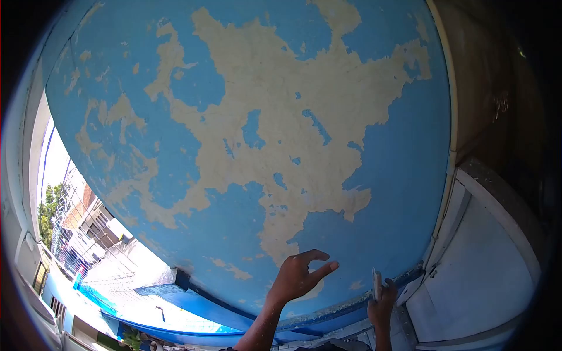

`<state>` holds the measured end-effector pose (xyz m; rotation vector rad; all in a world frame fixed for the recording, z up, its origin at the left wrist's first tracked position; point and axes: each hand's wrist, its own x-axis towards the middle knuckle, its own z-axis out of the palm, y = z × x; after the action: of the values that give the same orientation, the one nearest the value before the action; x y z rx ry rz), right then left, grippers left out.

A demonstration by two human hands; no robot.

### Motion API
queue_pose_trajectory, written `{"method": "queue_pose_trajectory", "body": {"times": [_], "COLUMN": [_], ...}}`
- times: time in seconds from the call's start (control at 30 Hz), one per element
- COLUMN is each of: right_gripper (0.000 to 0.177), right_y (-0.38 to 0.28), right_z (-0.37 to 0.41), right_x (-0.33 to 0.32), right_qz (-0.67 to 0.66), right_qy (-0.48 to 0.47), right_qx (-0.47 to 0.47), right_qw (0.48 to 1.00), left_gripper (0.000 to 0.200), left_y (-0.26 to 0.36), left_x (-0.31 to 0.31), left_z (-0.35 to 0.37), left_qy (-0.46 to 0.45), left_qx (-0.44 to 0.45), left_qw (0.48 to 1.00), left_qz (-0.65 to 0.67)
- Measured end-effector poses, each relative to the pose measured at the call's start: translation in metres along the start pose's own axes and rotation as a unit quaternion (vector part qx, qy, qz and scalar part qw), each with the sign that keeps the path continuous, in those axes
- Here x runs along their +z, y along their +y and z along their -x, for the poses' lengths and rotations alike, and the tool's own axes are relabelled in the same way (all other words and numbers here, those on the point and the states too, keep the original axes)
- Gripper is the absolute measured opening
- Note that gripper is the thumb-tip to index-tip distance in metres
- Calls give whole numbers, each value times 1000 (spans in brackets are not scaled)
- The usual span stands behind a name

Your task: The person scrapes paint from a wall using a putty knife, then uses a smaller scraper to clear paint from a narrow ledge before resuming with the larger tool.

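Observation:
A wall (pixel 398 169) with blue paint peeled off in large cream patches fills most of the view. My left hand (pixel 298 276) is raised in front of its lower part, thumb and index finger apart with nothing between them. The other fingers of that hand are hidden behind it. Lower right, my right hand (pixel 381 307) is closed around a slim grey utility knife (pixel 377 285), its thin tip pointing up. Near the left hand, the lower end of the bare cream patch (pixel 280 237) narrows between areas of blue paint.
A pale pipe (pixel 452 117) runs down the wall's right edge. Beside it stands a white door-like panel (pixel 474 269) in a frame. A blue ledge (pixel 213 310) follows the wall's foot. Bright outdoor ground with buildings (pixel 96 225) shows at the left.

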<state>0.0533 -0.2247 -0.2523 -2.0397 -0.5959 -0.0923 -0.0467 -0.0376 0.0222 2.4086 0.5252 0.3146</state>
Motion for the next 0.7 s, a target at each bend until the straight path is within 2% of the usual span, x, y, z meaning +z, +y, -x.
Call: {"method": "queue_pose_trajectory", "body": {"times": [0.03,0.07,0.1,0.13,0.17,0.23,0.27,0.3,0.37,0.4,0.43,0.5,0.63,0.7], "right_gripper": [64,70,67,64,63,63,62,61,58,56,56,51,46,41], "right_y": [-42,-84,-118,-146,-169,-204,-220,-232,-249,-254,-256,-255,-261,-273], "right_z": [-17,-35,-50,-64,-78,-103,-114,-124,-150,-159,-165,-176,-199,-210], "right_x": [-14,-26,-33,-36,-35,-37,-43,-48,-55,-56,-55,-52,-70,-96], "right_qz": [-36,-72,-109,-145,-123,-99,-105,-112,-77,-44,-37,-52,7,15], "right_qy": [-3,-6,12,28,57,82,101,120,154,189,193,216,235,214], "right_qx": [-50,-101,-141,-181,-218,-254,-271,-287,-306,-326,-330,-334,-360,-379], "right_qw": [998,992,984,972,966,959,952,944,936,925,923,916,903,900], "left_gripper": [52,59,66,75,75,70,61,61,46,35,35,32,30,31], "left_y": [5,7,11,19,25,37,36,40,49,58,61,63,80,92], "left_x": [6,15,22,25,25,21,21,16,5,3,4,10,6,1], "left_z": [3,8,9,7,2,-13,-25,-34,-54,-59,-64,-74,-94,-99], "left_qy": [-3,33,68,79,78,124,161,160,190,212,211,285,286,260], "left_qx": [3,67,131,138,140,113,112,112,83,87,93,143,163,123], "left_qw": [1000,997,989,987,987,985,977,977,948,938,936,903,867,870], "left_qz": [2,-3,-8,10,12,47,88,91,242,261,267,290,375,401]}}
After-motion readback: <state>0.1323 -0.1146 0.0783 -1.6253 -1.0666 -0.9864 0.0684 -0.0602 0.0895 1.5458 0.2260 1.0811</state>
